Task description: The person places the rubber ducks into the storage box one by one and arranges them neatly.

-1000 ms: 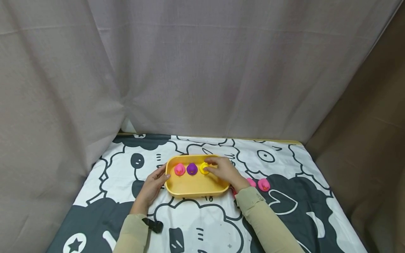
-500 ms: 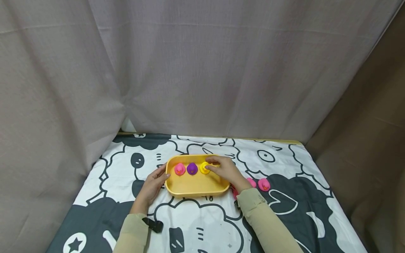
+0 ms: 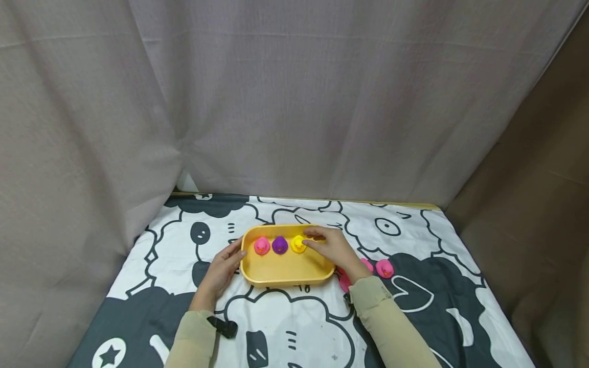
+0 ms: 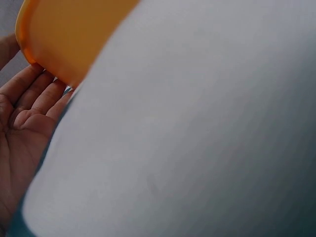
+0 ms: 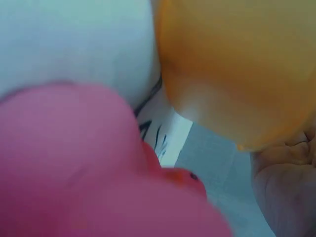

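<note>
Her right hand pinches the small yellow rubber duck inside the shallow yellow plastic tray; the open left hand rests against its left rim.

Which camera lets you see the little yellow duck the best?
The head view. There the yellow duck sits whole in the tray, by the right hand. The left wrist view shows only the tray's edge; the right wrist view shows a blurry pink duck, no yellow one.

Left hand open, palm showing, fingertips touching orange tray edge at upper left; blurred pale cloth fills the right.
</note>
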Motion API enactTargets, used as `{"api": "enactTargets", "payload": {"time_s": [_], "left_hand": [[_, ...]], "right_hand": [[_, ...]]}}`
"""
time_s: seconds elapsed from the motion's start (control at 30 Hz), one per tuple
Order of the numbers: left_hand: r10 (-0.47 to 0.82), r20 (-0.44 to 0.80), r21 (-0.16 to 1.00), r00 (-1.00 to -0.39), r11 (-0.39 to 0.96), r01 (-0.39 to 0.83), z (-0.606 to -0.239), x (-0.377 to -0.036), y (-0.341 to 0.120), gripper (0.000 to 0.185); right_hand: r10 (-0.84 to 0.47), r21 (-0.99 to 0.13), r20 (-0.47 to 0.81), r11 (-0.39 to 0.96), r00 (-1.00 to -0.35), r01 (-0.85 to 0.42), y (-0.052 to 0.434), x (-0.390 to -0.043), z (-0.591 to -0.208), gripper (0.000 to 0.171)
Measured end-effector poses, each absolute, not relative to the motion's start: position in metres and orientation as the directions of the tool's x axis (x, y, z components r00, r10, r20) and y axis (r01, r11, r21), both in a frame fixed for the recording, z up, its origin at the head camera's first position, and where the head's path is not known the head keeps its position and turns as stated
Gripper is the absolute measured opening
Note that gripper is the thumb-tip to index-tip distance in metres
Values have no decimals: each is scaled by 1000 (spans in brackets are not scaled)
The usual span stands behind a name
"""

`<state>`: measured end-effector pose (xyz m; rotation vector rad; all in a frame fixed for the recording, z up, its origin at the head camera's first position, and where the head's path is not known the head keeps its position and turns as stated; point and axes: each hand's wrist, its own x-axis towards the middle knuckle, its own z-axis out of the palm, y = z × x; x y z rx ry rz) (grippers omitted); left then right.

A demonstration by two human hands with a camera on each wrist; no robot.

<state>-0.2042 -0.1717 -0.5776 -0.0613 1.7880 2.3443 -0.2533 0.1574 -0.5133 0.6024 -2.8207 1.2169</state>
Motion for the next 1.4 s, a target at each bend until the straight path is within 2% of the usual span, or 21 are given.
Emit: {"api": "enactTargets", "payload": {"time_s": [0.3, 0.47, 0.67, 0.9, 1.13, 1.4], "left_hand": [[136, -144, 947, -980, -269, -176, -578, -204, -172, 50], [153, -128, 940, -980, -295, -169, -577, -203, -173, 49], [160, -127, 940, -979, -296, -170, -577, -204, -174, 49], [147, -135, 943, -980, -286, -172, -575, -203, -172, 48], [129, -155, 946, -979, -266, -185, -574, -203, -173, 50], [131, -158, 942, -979, -276, -189, -577, -204, -173, 51]], "right_hand": [[-242, -736, 118, 630, -963, -248, 188, -242, -493, 41], [-191, -730, 149, 641, -970, -238, 217, -232, -484, 36], [-82, -715, 127, 683, -989, -148, 253, -216, -479, 48], [-28, -691, 81, 719, -996, -76, 292, -199, -488, 46], [0, -672, -11, 741, -1000, 7, 313, -187, -505, 59], [59, -688, -17, 724, -998, 54, 327, -179, -517, 50]]}}
